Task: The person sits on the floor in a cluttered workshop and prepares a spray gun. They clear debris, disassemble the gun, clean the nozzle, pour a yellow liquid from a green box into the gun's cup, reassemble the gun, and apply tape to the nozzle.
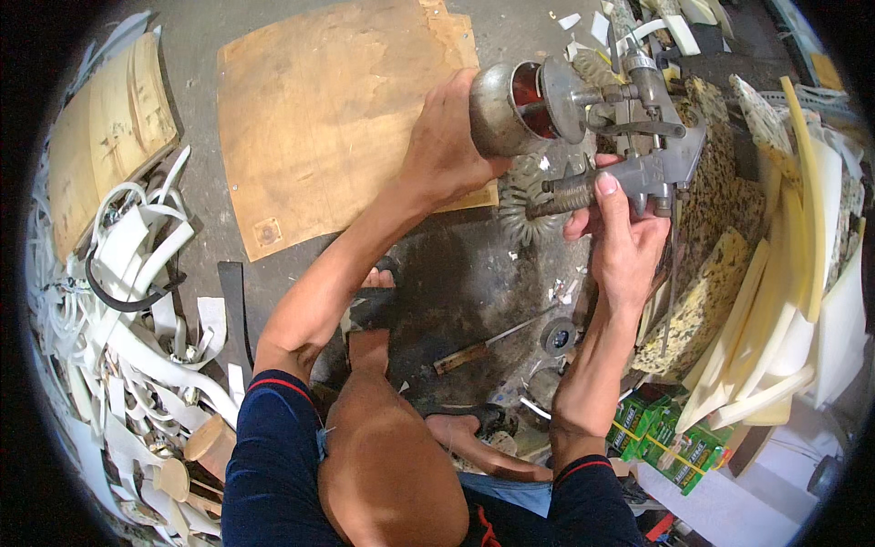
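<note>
The person has a metal spray gun up in the air above the dark floor [437,260], at the far right of the working space. Their right hand [629,237] has its grip clamped on the gun's handle, thumb laid over the grey spray gun [652,169] and fingertips showing past the other side. The left hand [444,137] has its grip clamped round the side of a dull metal cup [495,114], which lies tipped sideways with its mouth to the right. A round metal lid [567,100] stands at that mouth with a gap showing, and red colour [527,87] shows inside; I can't tell whether lid and cup touch anywhere.

Below the gun hangs or lies a pale coiled hose [524,214]. A thin wooden board [328,118] lies flat at the far left of the hands. White offcuts [137,333] are heaped to the left, yellowish foam strips [761,319] lean to the right, and green boxes [673,447] sit nearer, beside the right forearm
</note>
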Demonstrator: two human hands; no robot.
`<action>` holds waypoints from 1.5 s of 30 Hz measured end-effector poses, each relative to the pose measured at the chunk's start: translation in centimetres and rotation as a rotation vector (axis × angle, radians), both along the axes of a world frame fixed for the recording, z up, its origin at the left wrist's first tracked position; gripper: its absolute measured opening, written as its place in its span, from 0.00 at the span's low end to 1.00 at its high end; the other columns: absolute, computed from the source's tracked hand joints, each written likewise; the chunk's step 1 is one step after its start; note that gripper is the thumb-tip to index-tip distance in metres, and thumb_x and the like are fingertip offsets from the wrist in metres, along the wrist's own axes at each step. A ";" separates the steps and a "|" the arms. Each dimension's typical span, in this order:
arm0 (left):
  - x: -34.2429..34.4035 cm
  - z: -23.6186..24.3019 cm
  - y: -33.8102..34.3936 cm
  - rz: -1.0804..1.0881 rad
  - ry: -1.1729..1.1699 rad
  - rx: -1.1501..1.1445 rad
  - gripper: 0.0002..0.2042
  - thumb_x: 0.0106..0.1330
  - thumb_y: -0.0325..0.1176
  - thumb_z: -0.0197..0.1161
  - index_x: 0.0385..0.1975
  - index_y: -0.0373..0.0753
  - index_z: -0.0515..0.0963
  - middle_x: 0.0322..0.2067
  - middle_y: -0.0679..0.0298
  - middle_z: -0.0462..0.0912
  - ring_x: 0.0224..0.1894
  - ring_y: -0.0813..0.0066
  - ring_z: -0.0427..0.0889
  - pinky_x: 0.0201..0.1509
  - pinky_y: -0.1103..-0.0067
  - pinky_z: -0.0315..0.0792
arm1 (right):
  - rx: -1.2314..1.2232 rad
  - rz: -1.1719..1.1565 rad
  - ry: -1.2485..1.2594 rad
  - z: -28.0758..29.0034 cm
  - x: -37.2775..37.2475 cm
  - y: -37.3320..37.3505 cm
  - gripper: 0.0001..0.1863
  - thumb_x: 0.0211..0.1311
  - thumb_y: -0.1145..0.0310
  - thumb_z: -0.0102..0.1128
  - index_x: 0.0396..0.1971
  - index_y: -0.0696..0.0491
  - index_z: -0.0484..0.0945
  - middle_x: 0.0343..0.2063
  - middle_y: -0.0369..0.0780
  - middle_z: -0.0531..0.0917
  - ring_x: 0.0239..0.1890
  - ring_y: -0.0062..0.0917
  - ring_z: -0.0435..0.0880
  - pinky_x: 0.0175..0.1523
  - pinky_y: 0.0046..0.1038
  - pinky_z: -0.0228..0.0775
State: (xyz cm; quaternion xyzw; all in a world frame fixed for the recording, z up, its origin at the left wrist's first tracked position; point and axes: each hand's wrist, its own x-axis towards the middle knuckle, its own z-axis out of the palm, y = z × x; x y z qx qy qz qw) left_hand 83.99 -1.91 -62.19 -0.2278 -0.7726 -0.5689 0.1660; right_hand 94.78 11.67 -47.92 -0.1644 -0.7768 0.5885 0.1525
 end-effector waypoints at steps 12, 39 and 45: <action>-0.2 0.3 0.1 -0.004 0.018 0.001 0.51 0.40 0.38 0.82 0.65 0.33 0.57 0.55 0.45 0.71 0.58 0.46 0.73 0.61 0.62 0.70 | 0.126 0.024 -0.038 0.4 -0.7 -0.8 0.12 0.67 0.67 0.62 0.42 0.60 0.79 0.19 0.34 0.79 0.17 0.17 0.78 0.22 0.21 0.69; -0.2 3.0 -0.3 -0.003 -0.309 0.023 0.43 0.38 0.33 0.82 0.58 0.36 0.65 0.50 0.50 0.76 0.56 0.48 0.74 0.60 0.61 0.70 | 0.266 0.086 0.061 -2.8 -1.9 -0.2 0.07 0.61 0.70 0.67 0.31 0.57 0.80 0.18 0.39 0.81 0.17 0.26 0.80 0.25 0.29 0.68; 0.0 3.0 -0.3 -0.054 -0.354 0.028 0.41 0.39 0.33 0.82 0.56 0.37 0.67 0.50 0.51 0.75 0.56 0.49 0.75 0.58 0.63 0.71 | 0.290 0.101 0.032 -2.8 -1.4 -0.4 0.07 0.59 0.72 0.68 0.28 0.57 0.79 0.19 0.42 0.81 0.19 0.32 0.81 0.26 0.33 0.68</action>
